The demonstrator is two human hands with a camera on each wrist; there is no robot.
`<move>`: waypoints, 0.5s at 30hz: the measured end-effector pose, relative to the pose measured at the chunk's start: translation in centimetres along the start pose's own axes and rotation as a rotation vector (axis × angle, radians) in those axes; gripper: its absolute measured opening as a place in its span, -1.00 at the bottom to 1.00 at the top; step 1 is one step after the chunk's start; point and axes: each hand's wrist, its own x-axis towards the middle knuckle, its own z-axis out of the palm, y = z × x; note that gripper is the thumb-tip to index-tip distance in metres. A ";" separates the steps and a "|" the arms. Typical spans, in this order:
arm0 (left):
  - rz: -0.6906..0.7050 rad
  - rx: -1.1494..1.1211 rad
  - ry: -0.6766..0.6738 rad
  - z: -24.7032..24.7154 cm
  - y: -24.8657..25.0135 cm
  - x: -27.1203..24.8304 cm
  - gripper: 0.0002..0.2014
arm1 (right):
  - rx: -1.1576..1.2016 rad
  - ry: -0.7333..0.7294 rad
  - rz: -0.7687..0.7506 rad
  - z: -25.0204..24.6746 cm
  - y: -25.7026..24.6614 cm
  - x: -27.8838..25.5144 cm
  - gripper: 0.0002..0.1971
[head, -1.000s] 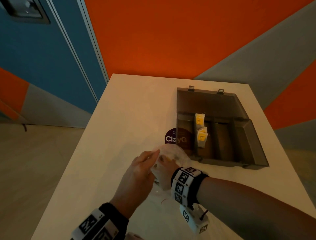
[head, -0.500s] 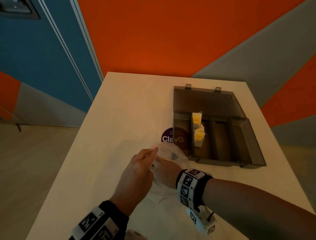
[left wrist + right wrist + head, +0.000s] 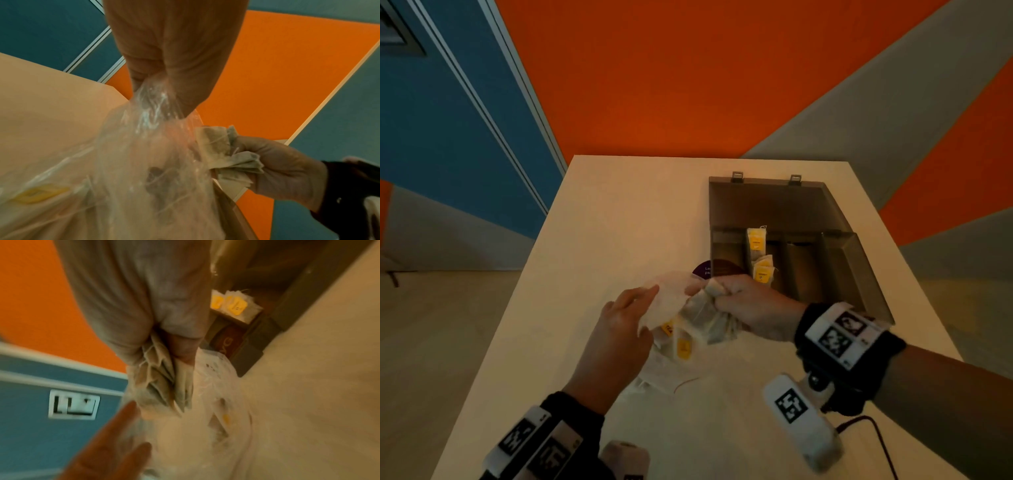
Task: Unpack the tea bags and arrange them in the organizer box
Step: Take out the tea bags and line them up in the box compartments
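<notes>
A clear plastic bag [image 3: 671, 301] of tea bags lies on the white table, just left of the brown organizer box [image 3: 859, 274]. My left hand [image 3: 650, 294] pinches the bag's rim [image 3: 152, 99] and holds it up. My right hand [image 3: 709, 294] grips a bunch of tea bags [image 3: 705, 308], pulled partly out of the bag's mouth [image 3: 226, 155] [image 3: 164, 378]. More tea bags with yellow tags [image 3: 683, 347] stay inside the bag. The box stands open with three tagged tea bags [image 3: 760, 257] in its second compartment; the other compartments show nothing.
A purple round sticker [image 3: 705, 270] lies on the table under the box's left front corner. The box lid [image 3: 770, 205] lies open towards the orange wall. A cable [image 3: 873, 431] runs from my right wrist camera along the table's near right edge.
My right hand, which was inside the bag, has come out to the right holding a bunch of tea bags. The left hand still holds the bag's rim.
</notes>
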 end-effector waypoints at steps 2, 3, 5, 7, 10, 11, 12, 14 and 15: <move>0.030 0.003 0.071 -0.3 0.5 0.3 -0.49 | 0.261 -0.042 0.064 -1.2 -0.5 -1.0 -0.61; 0.046 -0.047 0.119 -0.6 1.2 0.4 -0.53 | 0.365 -0.056 0.067 -1.8 -0.8 -1.3 -0.61; 0.104 -0.219 0.170 -1.3 3.3 0.6 -0.58 | 0.537 -0.049 0.042 -2.8 -1.3 -2.0 -0.60; 0.076 -0.420 0.099 -2.1 6.2 0.8 -0.57 | 0.676 -0.009 -0.008 -3.4 -1.8 -2.6 -0.62; -0.110 -0.659 -0.079 -1.8 9.2 1.1 -0.34 | 0.799 0.038 -0.096 -3.7 -2.3 -3.3 -0.60; -0.180 -0.720 -0.122 -1.6 9.9 1.2 -0.27 | 0.825 0.061 -0.121 -3.7 -2.4 -3.4 -0.58; -0.247 -0.810 -0.155 -1.3 10.3 1.3 -0.20 | 0.833 0.090 -0.143 -3.7 -2.4 -3.5 -0.57; -0.407 -1.047 -0.248 -0.9 10.8 1.6 -0.08 | 0.784 0.141 -0.179 -3.6 -2.5 -3.8 -0.55; -0.473 -1.140 -0.295 -0.8 11.0 1.8 -0.06 | 0.737 0.162 -0.190 -3.5 -2.4 -4.0 -0.55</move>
